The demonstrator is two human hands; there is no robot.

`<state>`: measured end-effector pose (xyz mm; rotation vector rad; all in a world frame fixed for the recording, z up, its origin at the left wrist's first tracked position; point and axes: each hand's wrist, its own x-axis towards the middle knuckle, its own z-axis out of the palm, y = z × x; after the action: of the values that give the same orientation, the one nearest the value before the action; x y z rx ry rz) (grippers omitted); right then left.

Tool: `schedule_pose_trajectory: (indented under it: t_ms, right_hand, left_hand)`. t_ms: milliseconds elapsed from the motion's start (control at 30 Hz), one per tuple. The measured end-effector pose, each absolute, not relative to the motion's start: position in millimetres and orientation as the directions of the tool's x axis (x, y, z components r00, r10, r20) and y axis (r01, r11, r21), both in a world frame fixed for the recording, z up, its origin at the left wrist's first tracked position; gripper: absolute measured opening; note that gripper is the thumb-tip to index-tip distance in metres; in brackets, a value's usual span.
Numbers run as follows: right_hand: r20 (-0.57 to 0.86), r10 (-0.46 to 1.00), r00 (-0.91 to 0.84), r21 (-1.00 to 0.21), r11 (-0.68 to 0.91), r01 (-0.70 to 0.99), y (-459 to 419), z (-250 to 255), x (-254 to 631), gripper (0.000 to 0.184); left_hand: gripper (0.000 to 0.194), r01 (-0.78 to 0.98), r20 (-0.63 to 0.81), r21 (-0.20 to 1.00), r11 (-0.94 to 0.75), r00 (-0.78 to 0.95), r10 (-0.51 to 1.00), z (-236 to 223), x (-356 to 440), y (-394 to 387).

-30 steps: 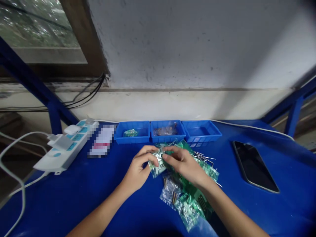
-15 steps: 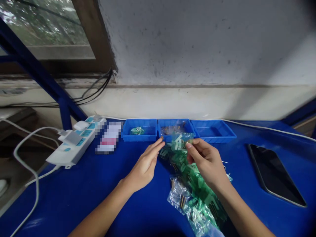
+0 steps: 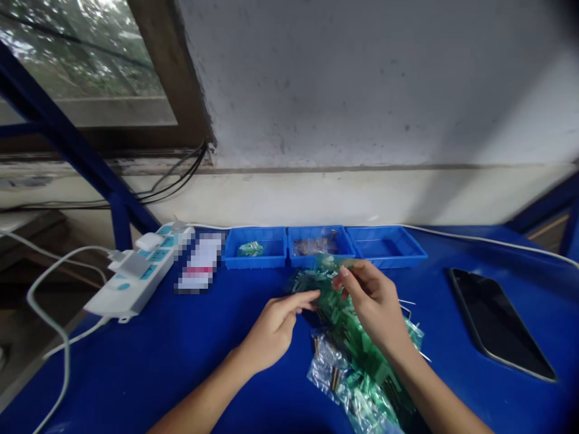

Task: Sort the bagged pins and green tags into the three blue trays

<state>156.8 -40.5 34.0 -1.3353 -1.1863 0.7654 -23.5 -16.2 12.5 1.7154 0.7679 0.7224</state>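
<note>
My right hand [image 3: 375, 301] pinches a small green-tinted clear plastic bag [image 3: 328, 261] by its edge, just in front of the middle blue bin. What lies inside that bag is hard to make out. My left hand [image 3: 274, 331] is empty, its fingers stretched toward a heap of green plastic bags [image 3: 357, 322]; whether the fingertips touch the heap I cannot tell. Nearer me, clear bags [image 3: 326, 361] with brass-coloured pins lie against the heap. Bent metal rods [image 3: 407, 307] poke out past my right wrist.
Along the wall stand a left bin [image 3: 256, 261] with a green bag, a middle bin [image 3: 322, 261] with bags of brownish parts, and a right bin [image 3: 384, 263]. A phone [image 3: 497, 325] lies right; a power strip [image 3: 136, 283] and a blurred-out label [image 3: 201, 259] lie left.
Both hands first held a bag together; my left hand let go and moved down toward the heap. My right hand has kept a bag and shifted right. The camera view has turned slightly.
</note>
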Motion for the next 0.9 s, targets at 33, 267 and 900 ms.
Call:
schedule_pose_trajectory:
  t_ms: [33, 267, 900]
  right_hand:
    - [0.192, 0.944, 0.27, -0.974, 0.148, 0.174, -41.4, 33.1, 153.5, 0.019]
    - [0.362, 0.931, 0.042, -0.845, 0.308, 0.438, -57.0, 22.0, 132.5, 0.021]
    - [-0.25, 0.928, -0.275, -0.807, -0.357, -0.471, -66.1, 40.2, 122.4, 0.024]
  left_hand:
    - [0.031, 0.063, 0.05, 0.993, -0.102, 0.56, 0.827, 13.6, -19.3, -20.0]
    - [0.049, -0.314, -0.259, 0.81, 0.495, 0.566, 0.783, 21.8, -16.4, -22.4]
    - [0.03, -0.243, -0.002, 0.938, 0.247, 0.709, 0.705, 24.8, -20.9, -34.2]
